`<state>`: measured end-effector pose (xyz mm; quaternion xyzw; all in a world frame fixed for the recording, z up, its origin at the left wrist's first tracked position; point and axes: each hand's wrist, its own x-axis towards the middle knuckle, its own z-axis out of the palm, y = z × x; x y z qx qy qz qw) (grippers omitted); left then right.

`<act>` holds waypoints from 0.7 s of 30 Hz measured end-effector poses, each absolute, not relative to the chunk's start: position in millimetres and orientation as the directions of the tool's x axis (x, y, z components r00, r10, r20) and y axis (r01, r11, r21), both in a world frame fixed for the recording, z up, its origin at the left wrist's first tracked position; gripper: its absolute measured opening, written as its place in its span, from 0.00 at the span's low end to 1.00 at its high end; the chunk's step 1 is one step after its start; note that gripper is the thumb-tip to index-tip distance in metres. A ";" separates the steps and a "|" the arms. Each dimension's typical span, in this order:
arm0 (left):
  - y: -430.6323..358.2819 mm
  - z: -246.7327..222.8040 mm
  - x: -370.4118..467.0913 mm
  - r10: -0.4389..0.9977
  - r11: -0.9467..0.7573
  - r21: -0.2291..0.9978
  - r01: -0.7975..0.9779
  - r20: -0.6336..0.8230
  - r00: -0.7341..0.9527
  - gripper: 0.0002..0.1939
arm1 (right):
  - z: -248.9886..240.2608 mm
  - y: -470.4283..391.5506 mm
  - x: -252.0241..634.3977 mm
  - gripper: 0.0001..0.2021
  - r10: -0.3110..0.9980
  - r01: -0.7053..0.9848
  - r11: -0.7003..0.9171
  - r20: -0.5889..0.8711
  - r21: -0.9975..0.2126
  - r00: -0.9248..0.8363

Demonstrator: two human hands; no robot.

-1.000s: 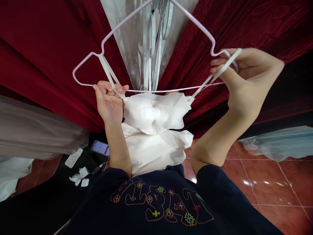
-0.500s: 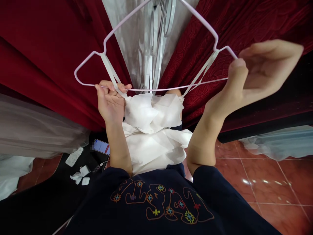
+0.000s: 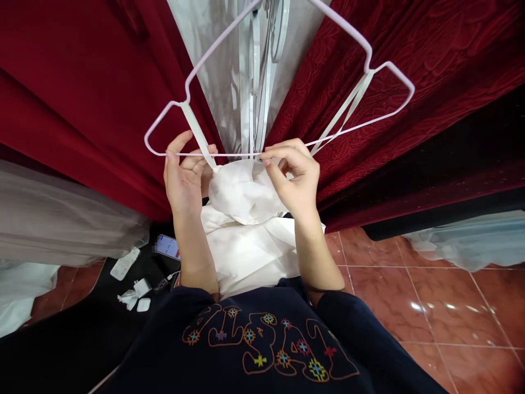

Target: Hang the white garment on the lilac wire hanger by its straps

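A pale lilac clothes hanger hangs in front of me, its lower bar crossing the middle of the head view. A white strappy garment hangs from it, a thin strap in each shoulder notch, with its ruffled top just below the bar. At the left end of the bar, my left hand is closed around it, palm up, some fingers passing behind the left strap. Near the bar's middle, my right hand pinches it with thumb and fingers, close to the garment's top edge. The lower folds of white fabric reach my lap.
Dark red curtains flank a white metal frame. At lower left, a phone with a lit screen, a white charger and small white items lie on a black surface. Red floor tiles show at right.
My right hand has left the hanger's right end and come inward to the middle of the lower bar. The hanger has shifted slightly right; my left hand stays at its left end.
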<state>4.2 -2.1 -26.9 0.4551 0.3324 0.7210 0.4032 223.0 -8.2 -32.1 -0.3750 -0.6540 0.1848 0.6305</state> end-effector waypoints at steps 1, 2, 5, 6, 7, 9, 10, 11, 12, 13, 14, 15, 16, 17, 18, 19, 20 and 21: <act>-4.2 -25.3 2.5 0.880 -0.461 0.850 -0.253 0.402 -0.252 0.26 | -32.3 -5.1 226.2 0.07 0.732 0.261 0.638 0.676 -0.724 0.086; -7.3 -23.0 0.4 0.882 -0.459 0.859 -0.228 0.411 -0.231 0.23 | -31.9 -2.2 229.2 0.07 0.742 0.269 0.625 0.665 -0.732 0.087; -23.2 -12.9 -7.3 0.914 -0.400 0.909 -0.116 0.388 -0.119 0.20 | -30.2 5.2 234.7 0.08 0.762 0.306 0.600 0.645 -0.739 0.062; -30.0 -8.7 -10.1 0.923 -0.380 0.923 -0.060 0.373 -0.097 0.19 | -30.0 7.0 235.0 0.08 0.766 0.312 0.595 0.640 -0.741 0.058; -36.9 -4.3 -12.9 0.925 -0.370 0.929 -0.006 0.367 -0.095 0.18 | -29.9 8.2 234.6 0.08 0.768 0.311 0.593 0.637 -0.743 0.059; -49.0 5.8 -18.0 0.914 -0.380 0.923 0.053 0.384 -0.129 0.17 | -29.6 9.2 232.5 0.08 0.773 0.290 0.590 0.631 -0.754 0.068; -53.5 11.6 -20.1 0.905 -0.398 0.916 0.043 0.400 -0.144 0.18 | -29.1 8.9 231.0 0.08 0.775 0.279 0.589 0.628 -0.758 0.071; -56.7 17.9 -21.8 0.897 -0.420 0.907 0.003 0.416 -0.150 0.19 | -28.2 8.3 229.4 0.08 0.775 0.271 0.591 0.628 -0.760 0.071; -58.7 24.6 -23.1 0.890 -0.441 0.895 -0.065 0.428 -0.155 0.20 | -27.1 7.3 227.8 0.08 0.773 0.264 0.597 0.631 -0.758 0.064; -59.5 31.6 -24.0 0.884 -0.461 0.875 -0.146 0.439 -0.163 0.22 | -25.7 6.2 226.3 0.08 0.771 0.257 0.603 0.634 -0.755 0.054; -59.6 38.5 -24.6 0.877 -0.477 0.850 -0.223 0.446 -0.178 0.27 | -24.4 5.1 225.0 0.08 0.771 0.251 0.607 0.635 -0.754 0.043; -59.0 44.9 -25.3 0.871 -0.490 0.824 -0.284 0.449 -0.202 0.31 | -23.3 4.1 224.1 0.08 0.772 0.244 0.609 0.635 -0.755 0.036; -58.0 50.1 -26.1 0.861 -0.507 0.801 -0.319 0.452 -0.233 0.34 | -22.7 3.3 223.5 0.08 0.775 0.237 0.607 0.631 -0.759 0.035; -56.4 53.5 -27.5 0.848 -0.527 0.784 -0.329 0.460 -0.263 0.34 | -22.6 2.8 223.3 0.09 0.779 0.232 0.602 0.626 -0.764 0.040; -54.1 54.5 -29.3 0.827 -0.555 0.770 -0.315 0.472 -0.304 0.32 | -23.2 2.7 223.4 0.09 0.782 0.233 0.596 0.622 -0.768 0.050; -50.9 52.8 -31.5 0.802 -0.582 0.762 -0.285 0.481 -0.352 0.30 | -24.3 2.9 223.6 0.09 0.781 0.238 0.593 0.622 -0.769 0.064; -46.8 48.5 -33.9 0.779 -0.593 0.767 -0.244 0.471 -0.414 0.27 | -25.7 3.4 223.7 0.10 0.776 0.247 0.593 0.626 -0.767 0.080; -41.8 41.9 -36.0 0.752 -0.595 0.778 -0.201 0.450 -0.482 0.25 | -27.2 4.0 223.4 0.10 0.770 0.257 0.594 0.632 -0.762 0.094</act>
